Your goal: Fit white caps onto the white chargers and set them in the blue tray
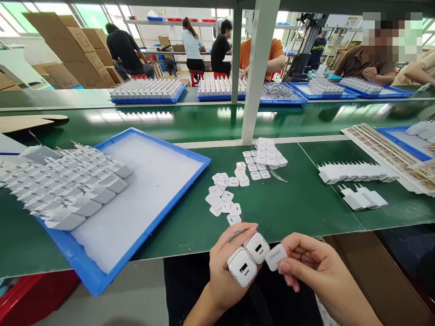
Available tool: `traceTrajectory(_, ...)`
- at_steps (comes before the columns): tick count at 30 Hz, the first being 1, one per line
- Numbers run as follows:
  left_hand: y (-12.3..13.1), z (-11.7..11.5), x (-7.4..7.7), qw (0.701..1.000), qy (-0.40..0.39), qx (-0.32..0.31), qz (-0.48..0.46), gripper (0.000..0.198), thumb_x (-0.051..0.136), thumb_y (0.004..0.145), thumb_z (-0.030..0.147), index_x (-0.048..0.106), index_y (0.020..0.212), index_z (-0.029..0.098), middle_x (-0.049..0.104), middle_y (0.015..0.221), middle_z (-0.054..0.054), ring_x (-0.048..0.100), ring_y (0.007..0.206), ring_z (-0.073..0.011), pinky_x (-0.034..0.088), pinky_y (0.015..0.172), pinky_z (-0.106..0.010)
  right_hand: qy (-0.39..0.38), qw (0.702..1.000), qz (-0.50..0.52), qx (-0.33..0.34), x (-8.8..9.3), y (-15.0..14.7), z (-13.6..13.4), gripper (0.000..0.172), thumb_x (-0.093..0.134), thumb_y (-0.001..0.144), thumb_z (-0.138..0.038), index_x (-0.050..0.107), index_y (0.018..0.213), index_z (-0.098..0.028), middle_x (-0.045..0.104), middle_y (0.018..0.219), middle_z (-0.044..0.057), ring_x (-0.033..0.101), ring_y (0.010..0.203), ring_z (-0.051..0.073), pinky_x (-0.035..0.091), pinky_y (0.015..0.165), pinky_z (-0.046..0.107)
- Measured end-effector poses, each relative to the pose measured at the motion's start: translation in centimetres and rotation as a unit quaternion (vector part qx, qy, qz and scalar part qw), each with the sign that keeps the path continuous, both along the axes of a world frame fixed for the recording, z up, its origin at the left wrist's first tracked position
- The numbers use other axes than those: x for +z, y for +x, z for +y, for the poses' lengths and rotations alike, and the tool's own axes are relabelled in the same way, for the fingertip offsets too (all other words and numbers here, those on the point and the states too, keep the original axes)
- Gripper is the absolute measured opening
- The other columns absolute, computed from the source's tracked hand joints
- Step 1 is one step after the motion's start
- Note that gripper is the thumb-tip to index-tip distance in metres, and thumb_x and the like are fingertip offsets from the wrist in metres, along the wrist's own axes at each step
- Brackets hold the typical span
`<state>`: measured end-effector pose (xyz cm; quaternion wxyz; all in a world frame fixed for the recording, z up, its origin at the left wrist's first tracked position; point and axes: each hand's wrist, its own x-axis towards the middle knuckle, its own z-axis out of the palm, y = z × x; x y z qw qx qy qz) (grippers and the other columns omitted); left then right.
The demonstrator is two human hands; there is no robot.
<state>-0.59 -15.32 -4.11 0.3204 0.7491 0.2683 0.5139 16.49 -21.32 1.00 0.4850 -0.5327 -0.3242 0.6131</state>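
My left hand [220,267] is wrapped round two white USB wall chargers [242,267], their port faces turned towards me. Each face shows a wide slot and a smaller one. A thin flat piece shows between the fingers of that hand. Just to the right, my right hand [306,260] pinches a small white square cover plate [276,257] with grey lettering, close to the upper charger; whether they touch I cannot tell. Loose cover plates [222,194] lie scattered on the green bench [288,199] beyond my hands, with neat stacks of them [268,154] farther back.
At left, a blue-rimmed tray [152,181] bears many chargers [78,181], prongs up. A row of chargers [356,172] and a few more [363,198] lie at right. A white post [258,68] rises at the bench's back. Co-workers sit beyond blue trays [146,100].
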Motion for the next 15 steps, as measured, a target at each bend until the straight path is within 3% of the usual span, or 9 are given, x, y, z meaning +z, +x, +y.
traceTrajectory(8,-0.6,0.2,0.0,0.998,0.063,-0.027,-0.011,0.047,0.066,0.079,0.007,0.058,0.125,0.015,0.064,0.116,-0.015,0.065,0.107,-0.0246,0.059,0.086,-0.036,-0.044,0.998,0.039,-0.012,-0.6,-0.9,0.9,0.030,0.088,0.058,-0.030,0.064,0.058,-0.014,0.061,0.048,-0.001,0.050,0.039,0.007,0.039,0.037,0.016)
traceTrajectory(15,-0.7,0.4,0.5,0.997,0.073,-0.032,-0.006,0.044,0.066,0.081,0.009,0.060,0.124,0.017,0.065,0.114,-0.013,0.066,0.105,-0.0245,0.060,0.084,-0.036,-0.055,0.998,0.034,0.017,-0.1,-0.8,1.2,0.029,0.088,0.057,-0.028,0.063,0.056,-0.014,0.060,0.046,-0.002,0.048,0.037,0.005,0.037,0.038,0.014)
